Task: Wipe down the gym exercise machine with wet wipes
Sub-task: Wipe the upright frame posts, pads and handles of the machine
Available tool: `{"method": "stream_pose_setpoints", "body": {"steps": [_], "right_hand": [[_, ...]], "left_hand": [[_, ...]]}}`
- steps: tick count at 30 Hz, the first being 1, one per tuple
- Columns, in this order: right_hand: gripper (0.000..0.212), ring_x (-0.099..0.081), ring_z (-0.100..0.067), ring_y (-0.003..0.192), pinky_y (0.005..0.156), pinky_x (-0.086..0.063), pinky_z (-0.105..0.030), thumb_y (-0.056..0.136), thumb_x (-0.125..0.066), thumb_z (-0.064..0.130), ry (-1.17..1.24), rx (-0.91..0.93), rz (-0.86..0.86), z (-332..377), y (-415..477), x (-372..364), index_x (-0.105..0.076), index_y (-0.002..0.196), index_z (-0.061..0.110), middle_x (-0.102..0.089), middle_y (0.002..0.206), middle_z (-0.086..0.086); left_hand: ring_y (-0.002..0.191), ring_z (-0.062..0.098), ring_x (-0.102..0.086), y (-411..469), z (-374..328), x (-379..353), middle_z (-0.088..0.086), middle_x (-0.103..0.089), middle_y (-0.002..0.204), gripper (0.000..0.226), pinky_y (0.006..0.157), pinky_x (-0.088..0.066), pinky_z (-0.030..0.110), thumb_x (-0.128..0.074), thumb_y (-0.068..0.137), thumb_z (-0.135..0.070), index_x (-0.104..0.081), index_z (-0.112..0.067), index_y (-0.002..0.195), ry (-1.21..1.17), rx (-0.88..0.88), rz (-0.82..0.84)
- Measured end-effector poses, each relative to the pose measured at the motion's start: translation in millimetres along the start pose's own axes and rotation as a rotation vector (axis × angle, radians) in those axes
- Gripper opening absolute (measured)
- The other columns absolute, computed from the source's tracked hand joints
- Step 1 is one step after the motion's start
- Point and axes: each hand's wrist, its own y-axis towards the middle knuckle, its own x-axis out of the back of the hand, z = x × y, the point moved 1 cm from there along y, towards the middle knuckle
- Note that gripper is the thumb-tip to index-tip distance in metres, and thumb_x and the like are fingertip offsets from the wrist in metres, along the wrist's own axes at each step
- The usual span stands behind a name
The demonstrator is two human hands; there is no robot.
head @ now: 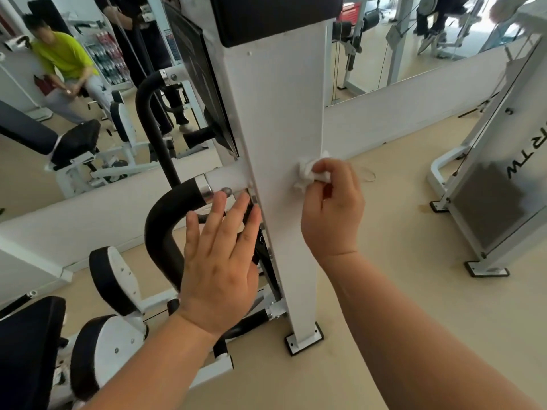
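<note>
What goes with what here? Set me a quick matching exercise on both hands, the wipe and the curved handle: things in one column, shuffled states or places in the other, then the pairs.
Things
1. left hand
2. right hand
3. wet wipe
4. curved handle

States or places
A. black, bending down from the chrome collar
B. white, crumpled against the white upright
C. fingers straight, beside the handle joint
D. fingers curled, pinching the wipe

Pairs: 1-C, 2-D, 3-B, 4-A

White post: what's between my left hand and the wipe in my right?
In the head view, only the bare white face of the post lies between the left hand and the wipe the right hand pinches.
</note>
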Motion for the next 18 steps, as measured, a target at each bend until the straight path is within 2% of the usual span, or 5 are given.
{"method": "stream_pose_setpoints", "body": {"steps": [5,10,14,16,18], "right_hand": [[0.02,-0.051,-0.012,0.07,0.061,-0.047,-0.026,0.09,-0.052,0.004,-0.074,0.243,0.301,-2.0,-47.2,-9.5,-0.071,0.094,0.004,-0.061,0.088,-0.005],[0.019,-0.057,-0.017,0.082,0.074,-0.047,-0.026,0.088,-0.054,-0.006,-0.067,-0.003,-0.01,-13.2,-20.7,0.1,-0.065,0.094,0.006,-0.061,0.093,-0.003],[0.017,-0.055,-0.014,0.075,0.068,-0.05,-0.028,0.087,-0.055,-0.002,-0.102,0.085,0.245,-8.3,-64.0,-11.2,-0.067,0.096,0.006,-0.056,0.092,0.001],[0.017,-0.056,-0.015,0.073,0.066,-0.053,-0.036,0.09,-0.052,0.007,-0.141,0.12,0.398,-14.2,-84.3,-8.1,-0.067,0.099,0.007,-0.057,0.094,0.0],[0.017,-0.055,-0.009,0.075,0.069,-0.053,-0.036,0.092,-0.052,0.011,-0.152,0.092,0.385,-18.4,-79.6,-3.5,-0.066,0.101,0.007,-0.057,0.096,0.001]], "left_hand": [[0.149,0.039,-0.028,-7.4,1.7,-4.6,0.016,-0.039,0.157,0.056,0.122,-0.014,0.061,-0.046,0.088,-0.007,-0.054,-0.006,0.144,-0.022,0.013,0.027],[0.145,0.033,-0.037,-18.3,4.8,-22.3,0.013,-0.036,0.159,0.066,0.112,-0.037,0.058,-0.041,0.086,-0.01,-0.04,-0.004,0.152,-0.264,0.073,0.281],[0.152,0.002,-0.004,-24.8,5.9,-39.5,-0.007,-0.001,0.17,0.089,0.122,-0.027,0.038,-0.047,0.09,-0.002,-0.002,-0.026,0.162,-0.602,0.21,0.43],[0.145,-0.014,0.003,-31.1,7.2,-44.6,-0.015,0.004,0.169,0.094,0.116,-0.026,0.024,-0.049,0.09,0.004,0.002,-0.035,0.16,-0.703,0.252,0.435],[0.141,-0.023,0.002,-39.0,9.9,-51.1,-0.022,0.006,0.167,0.093,0.112,-0.025,0.016,-0.048,0.093,0.004,0.003,-0.041,0.157,-0.779,0.29,0.466]]}}
